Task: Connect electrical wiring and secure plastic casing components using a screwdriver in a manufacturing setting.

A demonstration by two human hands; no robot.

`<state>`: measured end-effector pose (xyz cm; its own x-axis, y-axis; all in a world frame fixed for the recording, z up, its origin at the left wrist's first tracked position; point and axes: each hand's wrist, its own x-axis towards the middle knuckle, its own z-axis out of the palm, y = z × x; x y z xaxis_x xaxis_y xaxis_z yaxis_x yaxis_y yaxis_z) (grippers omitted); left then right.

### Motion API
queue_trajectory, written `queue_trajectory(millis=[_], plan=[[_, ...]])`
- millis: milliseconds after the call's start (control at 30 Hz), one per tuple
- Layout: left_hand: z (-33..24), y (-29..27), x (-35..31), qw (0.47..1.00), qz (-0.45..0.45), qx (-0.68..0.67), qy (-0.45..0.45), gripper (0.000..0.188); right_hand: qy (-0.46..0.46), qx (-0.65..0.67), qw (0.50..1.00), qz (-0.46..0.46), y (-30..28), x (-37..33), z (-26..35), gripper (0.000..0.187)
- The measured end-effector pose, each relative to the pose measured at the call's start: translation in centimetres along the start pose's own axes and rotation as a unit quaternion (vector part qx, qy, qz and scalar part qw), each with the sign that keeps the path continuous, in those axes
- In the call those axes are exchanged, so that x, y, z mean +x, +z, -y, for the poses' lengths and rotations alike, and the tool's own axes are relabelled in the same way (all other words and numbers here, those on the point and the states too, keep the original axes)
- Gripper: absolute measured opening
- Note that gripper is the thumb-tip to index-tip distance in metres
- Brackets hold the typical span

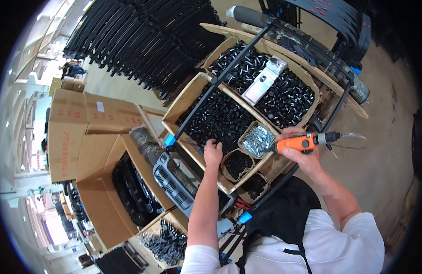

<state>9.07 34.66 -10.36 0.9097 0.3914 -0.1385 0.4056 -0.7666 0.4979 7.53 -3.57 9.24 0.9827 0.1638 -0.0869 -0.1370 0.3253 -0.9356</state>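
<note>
- White sleeves and a black apron are filling the lower edge, both forearms reaching up toward a bench [352, 107] crowded with cardboard trays.
- Left hand [213, 153] is dipping into the tray of small black parts [220, 121], its fingers curled down among the pieces; whether they are pinching one cannot be told.
- Right hand [302, 150] is gripping an orange powered screwdriver [302, 142], fingers closed around the body, the black nose pointing right, away from the trays and over the floor.
- Just beside the tool's rear end, a small box of silver screws [257, 140] is sitting between the two hands.
- Two small boxes of black pieces [237, 164] are lying below it, near the left hand.
- A second tray of black and silver parts [284, 98] is resting farther off, a silver plate [264, 80] lying on top.
- Long black bars [220, 86] are crossing above the trays.
- Brown cartons [83, 132] are standing at left.
</note>
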Motion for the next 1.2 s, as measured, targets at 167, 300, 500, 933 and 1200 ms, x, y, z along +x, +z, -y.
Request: queue_trajectory(millis=[167, 300, 500, 933, 1200], plan=[[-5.6, 5.4, 4.5, 0.979, 0.108, 0.170, -0.024, 0.066, 0.057, -0.059, 0.996, -0.042, -2.3, -1.9, -2.1, 0.058], [-4.3, 7.4, 5.0, 0.953, 0.075, 0.288, 0.052, 0.016, 0.059, -0.025, 0.997, -0.052, -0.2, -0.4, -3.5, 0.055], [-4.9, 7.5, 2.9, 0.970, 0.033, 0.237, 0.044, 0.017, 0.073, 0.018, 0.995, -0.063, 2.9, 4.1, -7.8, 0.053], [-2.1, 6.2, 2.3, 0.954, 0.013, 0.278, 0.114, 0.021, 0.190, -0.116, 0.974, -0.047, 5.4, 17.7, -21.6, 0.054], [-0.9, 5.4, 2.8, 0.967, 0.066, 0.242, -0.034, 0.031, 0.325, -0.468, 0.797, 0.199, 3.3, 16.3, -16.2, 0.021]])
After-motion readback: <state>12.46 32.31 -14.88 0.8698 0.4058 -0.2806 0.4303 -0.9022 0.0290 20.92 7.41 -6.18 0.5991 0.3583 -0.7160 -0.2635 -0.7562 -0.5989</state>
